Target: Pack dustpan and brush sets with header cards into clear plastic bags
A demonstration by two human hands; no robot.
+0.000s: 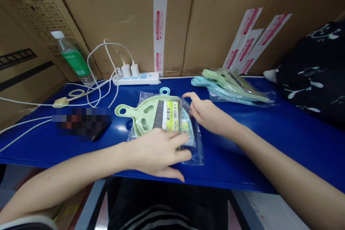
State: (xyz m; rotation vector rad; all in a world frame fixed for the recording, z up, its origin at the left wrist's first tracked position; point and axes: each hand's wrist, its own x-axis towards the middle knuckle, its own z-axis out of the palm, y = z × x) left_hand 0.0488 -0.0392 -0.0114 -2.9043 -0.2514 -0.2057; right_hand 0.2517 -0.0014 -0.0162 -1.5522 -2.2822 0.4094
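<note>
A light green dustpan-and-brush set (151, 113) in a clear plastic bag lies on the blue table (269, 129), with a yellow-green label on it. My left hand (159, 151) lies flat on the bag's near edge, fingers stretched out and pressing it down. My right hand (207, 113) rests against the bag's right side, fingers extended toward its far corner. Neither hand lifts the set.
A pile of several bagged green and blue dustpan sets (231, 86) lies at the back right. A white power strip (137, 78) with chargers and cables, a green-labelled water bottle (74, 59) and a blurred dark object (81, 122) sit left. Cardboard boxes (129, 18) form the back wall; a dark bag (315, 72) is right.
</note>
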